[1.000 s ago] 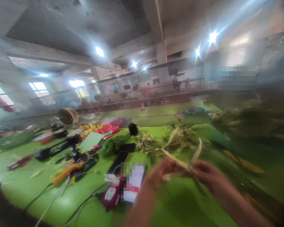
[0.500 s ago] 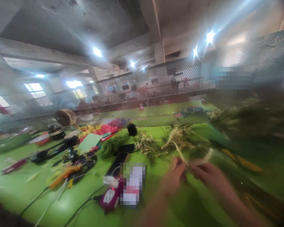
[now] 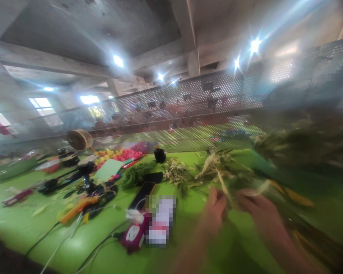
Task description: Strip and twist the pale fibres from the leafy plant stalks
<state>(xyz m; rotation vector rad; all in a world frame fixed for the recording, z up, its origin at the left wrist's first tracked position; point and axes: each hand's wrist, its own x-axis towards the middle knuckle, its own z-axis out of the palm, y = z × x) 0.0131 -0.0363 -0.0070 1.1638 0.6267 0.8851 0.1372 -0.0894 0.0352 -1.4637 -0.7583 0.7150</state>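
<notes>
Close together above the green table (image 3: 185,251), both my hands are closed at the right of the view. My left hand (image 3: 216,209) pinches at the lower part of a leafy stem with a long pale leaf (image 3: 223,183) rising from it. Just to the right, my right hand (image 3: 255,205) has its fingers closed on the same stem, and another pale leaf (image 3: 262,188) sticks out over it. Blur hides the exact fingertip contact. Beyond the hands lies a loose heap of pale and green leaves (image 3: 211,167).
A dark leafy bundle (image 3: 308,148) fills the right side. Left of my hands lie a pixelated phone-like object (image 3: 161,224), a purple power strip (image 3: 135,234), a dark phone (image 3: 143,194) and an orange glue gun (image 3: 80,208) with its cord. A perforated metal screen (image 3: 171,114) stands behind.
My hands have moved slightly apart, the right one going rightward. The pale leaf by my left hand has swung to the right and stands more upright.
</notes>
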